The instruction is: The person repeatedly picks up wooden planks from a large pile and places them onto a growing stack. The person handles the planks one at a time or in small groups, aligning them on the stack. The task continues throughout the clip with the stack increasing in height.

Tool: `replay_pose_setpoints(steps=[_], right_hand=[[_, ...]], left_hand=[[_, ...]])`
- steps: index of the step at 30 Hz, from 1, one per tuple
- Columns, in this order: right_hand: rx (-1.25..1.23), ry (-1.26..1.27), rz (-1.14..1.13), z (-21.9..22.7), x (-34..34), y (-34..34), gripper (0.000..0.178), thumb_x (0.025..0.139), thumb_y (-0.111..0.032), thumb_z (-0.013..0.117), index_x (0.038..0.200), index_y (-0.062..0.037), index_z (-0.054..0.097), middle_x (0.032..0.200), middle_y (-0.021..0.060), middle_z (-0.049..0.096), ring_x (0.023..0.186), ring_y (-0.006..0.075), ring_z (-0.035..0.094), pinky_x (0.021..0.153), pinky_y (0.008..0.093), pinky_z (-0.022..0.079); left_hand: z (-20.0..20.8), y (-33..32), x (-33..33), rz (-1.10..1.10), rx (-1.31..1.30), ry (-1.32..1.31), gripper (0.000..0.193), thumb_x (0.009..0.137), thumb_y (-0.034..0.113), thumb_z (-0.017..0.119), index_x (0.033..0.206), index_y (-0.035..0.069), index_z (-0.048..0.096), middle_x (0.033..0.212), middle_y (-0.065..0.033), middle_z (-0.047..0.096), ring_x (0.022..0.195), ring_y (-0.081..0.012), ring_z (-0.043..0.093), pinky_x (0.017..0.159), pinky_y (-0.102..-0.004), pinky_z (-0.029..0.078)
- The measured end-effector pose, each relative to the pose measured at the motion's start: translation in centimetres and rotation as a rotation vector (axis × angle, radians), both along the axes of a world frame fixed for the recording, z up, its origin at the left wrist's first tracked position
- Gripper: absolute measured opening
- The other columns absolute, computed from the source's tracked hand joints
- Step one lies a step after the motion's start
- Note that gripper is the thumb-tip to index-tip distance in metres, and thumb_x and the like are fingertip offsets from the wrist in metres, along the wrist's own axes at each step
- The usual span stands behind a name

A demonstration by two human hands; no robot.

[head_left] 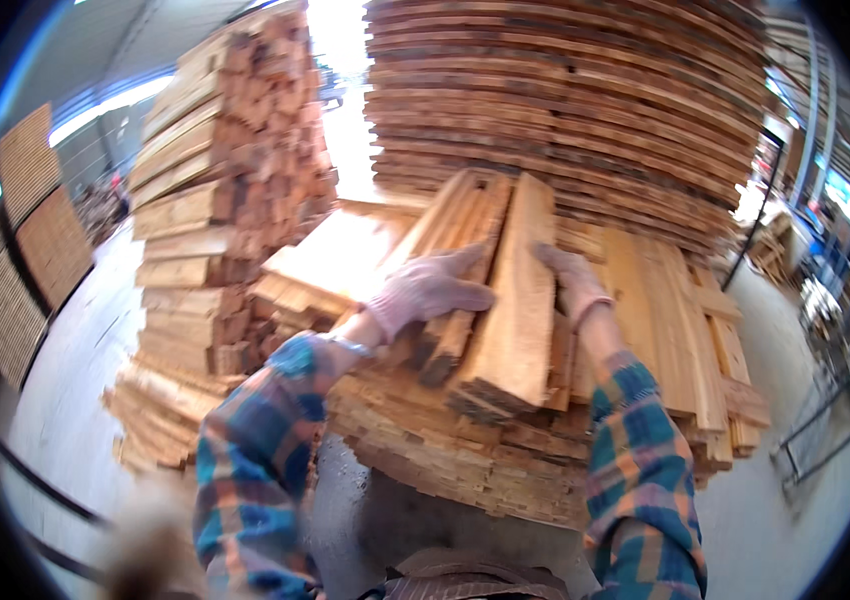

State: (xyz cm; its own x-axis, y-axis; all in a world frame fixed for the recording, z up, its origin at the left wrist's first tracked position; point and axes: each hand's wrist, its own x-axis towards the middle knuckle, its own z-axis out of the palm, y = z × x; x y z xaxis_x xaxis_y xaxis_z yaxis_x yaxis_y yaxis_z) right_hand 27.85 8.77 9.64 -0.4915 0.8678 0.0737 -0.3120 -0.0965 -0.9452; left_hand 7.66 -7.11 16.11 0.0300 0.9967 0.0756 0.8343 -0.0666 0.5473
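My left hand point(432, 289), in a pale pink glove, lies across several narrow wooden strips point(460, 225), its fingers spread. To its right, a small stack of wooden boards point(507, 310) rests at a slant with its near end toward me. Against the right edge of that stack is my right hand point(575, 280), also gloved, fingers bent over the edge; their tips are partly hidden. Beneath everything is a low, wide pile of boards point(655, 330) with uneven ends.
A tall stack of layered planks point(565, 100) rises directly behind the pile. At the left stands a high column of stacked wood pieces point(235, 200). Bundled panels point(25, 240) stand farther left. A metal frame point(830, 420) is on the floor at right.
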Motion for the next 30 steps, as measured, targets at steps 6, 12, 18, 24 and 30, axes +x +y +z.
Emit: replay_pose_setpoints(steps=[6,12,18,24,30], right_hand=[[-0.065,0.003,0.000,2.7,4.9,-1.6,0.037,0.086,-0.019,0.069,0.115,0.0046,0.066,0.104,0.0134,0.070,0.091,0.0237,0.069,0.079,0.0332,0.056],[0.540,-0.327,-0.327,1.6,21.2,3.8,0.035,0.089,-0.026,0.060,0.107,0.0026,0.069,0.102,0.0110,0.071,0.091,0.0183,0.065,0.083,0.0293,0.049],[0.522,-0.831,-0.403,1.8,39.9,4.9,0.035,0.090,-0.030,0.063,0.103,0.0019,0.069,0.094,0.0086,0.071,0.084,0.0158,0.066,0.077,0.0295,0.050],[0.164,-0.500,-0.497,-3.1,45.8,4.7,0.041,0.090,-0.033,0.065,0.109,0.0026,0.070,0.094,0.0059,0.072,0.086,0.0140,0.066,0.080,0.0292,0.050],[0.281,-0.621,-0.569,-1.8,40.0,5.0,0.037,0.085,-0.026,0.068,0.107,0.0036,0.070,0.094,0.0102,0.072,0.086,0.0177,0.067,0.078,0.0302,0.053]], left_hand=[[2.6,-2.0,6.0,0.150,0.255,0.574,0.078,0.086,0.056,0.064,0.144,0.009,0.044,0.140,-0.0146,0.052,0.124,-0.0262,0.054,0.103,-0.0359,0.044],[1.9,-1.0,13.2,-0.182,0.171,0.054,0.095,0.080,0.059,0.071,0.149,0.007,0.034,0.145,-0.0170,0.048,0.131,-0.0291,0.049,0.107,-0.0359,0.041],[-0.7,3.1,23.5,-0.131,0.019,0.023,0.089,0.082,0.060,0.068,0.150,0.014,0.034,0.148,-0.0169,0.044,0.133,-0.0311,0.046,0.108,-0.0373,0.040],[-6.6,10.1,29.4,-0.122,-0.030,0.354,0.077,0.091,0.060,0.051,0.151,0.016,0.031,0.153,-0.0136,0.033,0.142,-0.0322,0.031,0.114,-0.0427,0.032],[-8.6,10.1,29.6,-0.129,0.066,0.517,0.071,0.091,0.058,0.053,0.144,0.014,0.039,0.144,-0.0125,0.039,0.135,-0.0337,0.038,0.114,-0.0443,0.029]])
